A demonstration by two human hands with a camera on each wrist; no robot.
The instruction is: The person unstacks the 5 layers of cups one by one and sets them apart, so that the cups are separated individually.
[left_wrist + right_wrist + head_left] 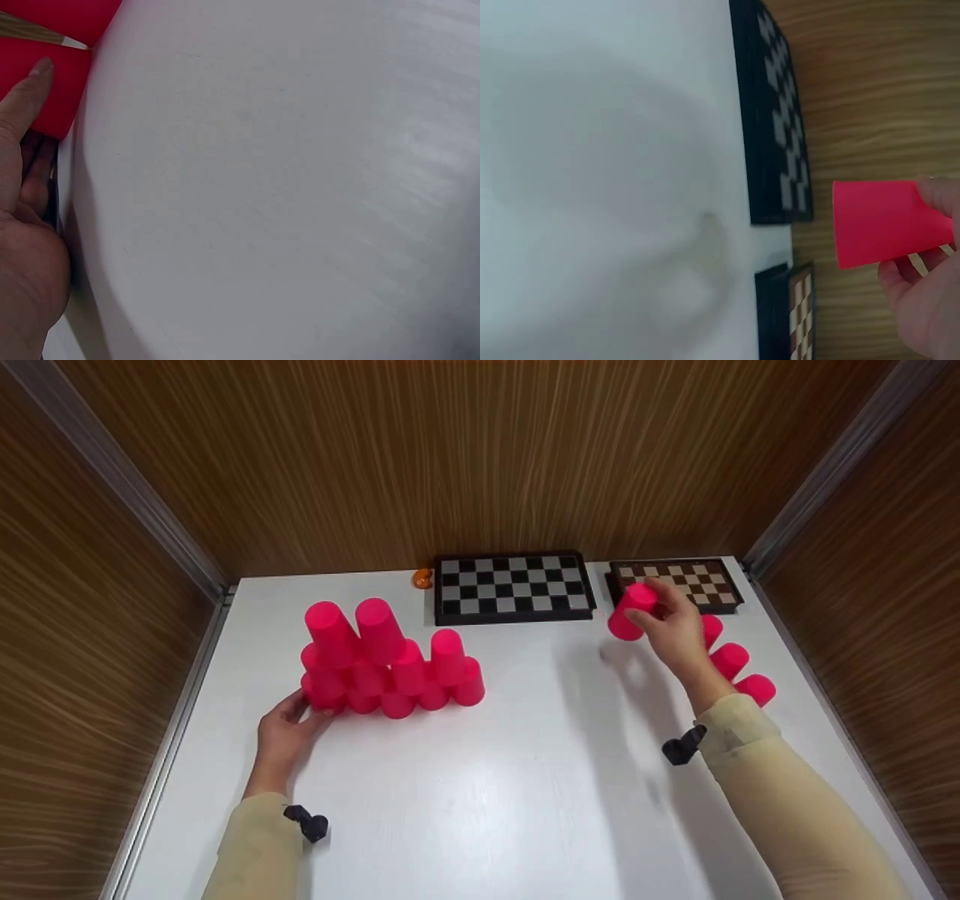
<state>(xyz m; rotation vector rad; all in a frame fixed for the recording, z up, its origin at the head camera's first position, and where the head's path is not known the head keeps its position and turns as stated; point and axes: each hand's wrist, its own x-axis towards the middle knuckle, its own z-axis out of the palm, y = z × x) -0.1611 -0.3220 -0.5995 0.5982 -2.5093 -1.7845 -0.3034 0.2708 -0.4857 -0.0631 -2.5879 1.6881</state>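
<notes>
Pink cups stand upside down in a stacked wall of three levels on the left of the table, with two cups on top. My left hand holds the bottom cup at the wall's left end, thumb on its near side and fingers on the far side. Over the right part of the table, my right hand grips a single pink cup between thumb and fingers, up off the surface. In the right wrist view this cup has its wide rim facing away from the palm.
At the back lies a black-and-grey checkered board, with a smaller brown-and-cream board to its right. A small orange object sits beside the larger board. Several pink cups stand right of my right forearm. Wood-grain walls enclose the table.
</notes>
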